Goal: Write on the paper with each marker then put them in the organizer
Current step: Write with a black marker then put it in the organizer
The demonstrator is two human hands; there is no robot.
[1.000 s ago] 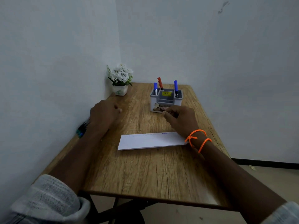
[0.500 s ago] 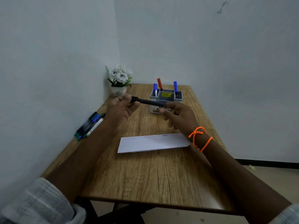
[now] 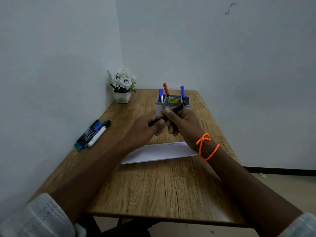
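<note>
Both hands hold one black marker (image 3: 176,108) in the air above the table's middle. My left hand (image 3: 145,128) grips its near end and my right hand (image 3: 182,121) grips its middle; the far end points up and right toward the organizer. A white strip of paper (image 3: 157,153) with some blue writing at its far right lies flat below the hands. The grey organizer (image 3: 186,100) stands behind the hands, holding two blue markers and a red one (image 3: 165,89) upright. Several more markers (image 3: 93,134) lie bunched near the left wall.
A small white pot of white flowers (image 3: 122,86) stands in the table's back left corner. Walls close the left and far sides. The wooden table (image 3: 162,189) has its front edge near me and open floor to the right.
My left hand picked a black marker from the bunch by the wall and carried it to the middle. My right hand has closed round it, and the marker has tilted up toward the organizer.
</note>
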